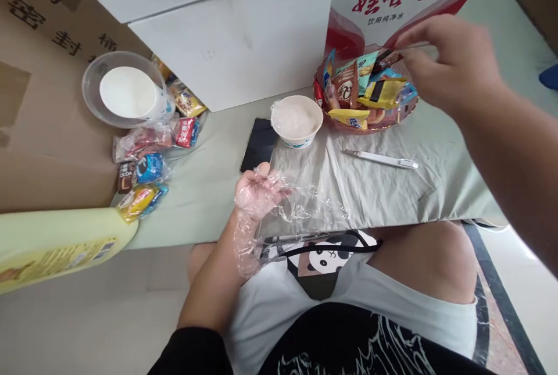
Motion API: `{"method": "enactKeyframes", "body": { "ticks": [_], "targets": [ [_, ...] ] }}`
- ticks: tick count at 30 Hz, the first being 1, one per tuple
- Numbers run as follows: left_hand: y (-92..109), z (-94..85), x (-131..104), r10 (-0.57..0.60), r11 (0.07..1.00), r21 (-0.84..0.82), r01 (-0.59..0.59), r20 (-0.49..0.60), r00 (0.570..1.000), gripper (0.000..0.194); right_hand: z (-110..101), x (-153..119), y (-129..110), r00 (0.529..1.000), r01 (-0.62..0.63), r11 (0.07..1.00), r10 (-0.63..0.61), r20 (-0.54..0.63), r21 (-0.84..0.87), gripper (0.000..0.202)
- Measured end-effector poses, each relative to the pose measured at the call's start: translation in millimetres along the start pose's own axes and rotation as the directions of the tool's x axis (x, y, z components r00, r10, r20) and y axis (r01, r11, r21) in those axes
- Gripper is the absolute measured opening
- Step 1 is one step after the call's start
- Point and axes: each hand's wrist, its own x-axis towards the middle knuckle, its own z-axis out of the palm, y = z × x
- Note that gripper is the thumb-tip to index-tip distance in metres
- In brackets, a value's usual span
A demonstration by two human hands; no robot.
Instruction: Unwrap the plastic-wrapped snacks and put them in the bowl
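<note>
My left hand (261, 192) is raised over the front of the table with its fingers curled in a crinkled clear plastic bag (305, 203). The film also covers part of the wrist and hangs towards my lap. My right hand (453, 61) is at the right rim of a reddish see-through basket (375, 129), its thumb and forefinger pinched at a dark brown snack packet (386, 60). Motion blurs this hand a little. Several colourful snack packets fill the basket, among them a yellow packet (383, 93) and a brown one (346, 87).
A paper bowl (299, 119) with plastic film inside stands beside a dark phone (258, 145). A white utility knife (381, 159) lies before the basket. At left are a clear tub (93, 102) holding a white paper bowl (128, 91) and several snack packets (139, 200). White boxes (244, 43) stand behind.
</note>
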Motion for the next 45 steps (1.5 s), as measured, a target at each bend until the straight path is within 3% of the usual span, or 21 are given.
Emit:
{"method": "enactKeyframes", "body": {
  "ticks": [1, 3, 5, 7, 9, 10, 12, 14, 15, 17, 19, 23, 26, 29, 33, 35, 37, 42, 45],
  "targets": [
    [0, -2.0, -2, -0.043, 0.999, 0.023, 0.043, -0.003, 0.999, 0.032, 3, -22, -11, 0.997, 0.071, 0.988, -0.072, -0.001, 0.137, 0.025],
    [0, -8.3, -8, -0.142, 0.988, 0.058, 0.144, -0.024, 0.990, 0.035, 20, -72, -32, 0.952, 0.129, 0.874, -0.242, 0.188, 0.468, 0.036],
    [-3, -15.8, -15, -0.234, 0.968, 0.086, 0.236, -0.027, 0.972, 0.040, 48, -120, -51, 0.856, -0.008, 0.744, -0.340, 0.389, 0.669, 0.069],
    [-5, -21.6, -20, -0.281, 0.950, 0.142, 0.279, -0.003, 0.960, 0.044, 78, -155, -64, 0.745, -0.244, 0.632, -0.363, 0.560, 0.735, 0.097],
    [-4, -24.0, -24, -0.241, 0.950, 0.206, 0.234, 0.008, 0.971, 0.043, 98, -173, -70, 0.651, -0.445, 0.544, -0.349, 0.674, 0.711, 0.084],
    [-1, -24.0, -25, -0.188, 0.957, 0.227, 0.182, 0.004, 0.982, 0.041, 103, -177, -70, 0.638, -0.511, 0.507, -0.317, 0.701, 0.694, 0.068],
    [8, -23.2, -26, -0.062, 0.967, 0.246, 0.059, 0.004, 0.998, 0.035, 105, -175, -65, 0.703, -0.582, 0.419, -0.172, 0.690, 0.697, 0.040],
    [18, -23.5, -26, 0.024, 0.966, 0.258, -0.032, 0.032, 0.999, 0.047, 99, -168, -58, 0.790, -0.594, 0.305, 0.051, 0.610, 0.744, 0.033],
    [23, -24.5, -25, 0.038, 0.960, 0.277, -0.050, 0.048, 0.998, 0.058, 96, -163, -55, 0.810, -0.586, 0.261, 0.165, 0.563, 0.767, 0.033],
    [29, -27.6, -24, 0.024, 0.932, 0.360, -0.042, 0.054, 0.998, 0.070, 92, -155, -49, 0.810, -0.568, 0.229, 0.324, 0.488, 0.791, 0.034],
    [29, -30.7, -22, 0.013, 0.876, 0.482, -0.017, 0.011, 1.000, 0.063, 90, -150, -46, 0.802, -0.565, 0.243, 0.388, 0.455, 0.788, 0.035],
    [23, -31.5, -15, 0.158, 0.778, 0.623, -0.076, -0.078, 0.984, 0.040, 89, -146, -41, 0.792, -0.584, 0.289, 0.410, 0.453, 0.758, 0.035],
    [25, -28.2, -14, 0.289, 0.763, 0.614, -0.200, -0.048, 0.956, 0.067, 90, -145, -32, 0.804, -0.549, 0.312, 0.451, 0.388, 0.775, 0.034],
    [29, -25.6, -16, 0.310, 0.770, 0.596, -0.229, -0.036, 0.950, 0.089, 91, -144, -22, 0.832, -0.494, 0.334, 0.451, 0.324, 0.803, 0.039],
    [27, -25.2, -16, 0.379, 0.715, 0.637, -0.287, -0.008, 0.925, 0.063, 90, -149, -18, 0.911, -0.384, 0.375, 0.304, 0.279, 0.844, 0.058],
    [25, -26.2, -14, 0.459, 0.689, 0.625, -0.367, 0.016, 0.888, 0.047, 87, -154, -20, 0.952, -0.302, 0.427, 0.173, 0.251, 0.852, 0.077],
    [26, -28.2, -13, 0.536, 0.665, 0.602, -0.442, 0.028, 0.844, 0.036, 83, -158, -24, 0.969, -0.237, 0.497, 0.063, 0.238, 0.835, 0.082],
    [32, -36.4, -14, 0.689, 0.575, 0.622, -0.532, -0.018, 0.724, 0.031, 75, -162, -24, 0.982, -0.177, 0.577, 0.056, 0.178, 0.798, 0.029],
    [35, -40.9, -15, 0.746, 0.534, 0.614, -0.580, -0.019, 0.666, 0.038, 73, -160, -18, 0.989, -0.129, 0.608, 0.021, 0.146, 0.784, 0.030]
  ]
}}
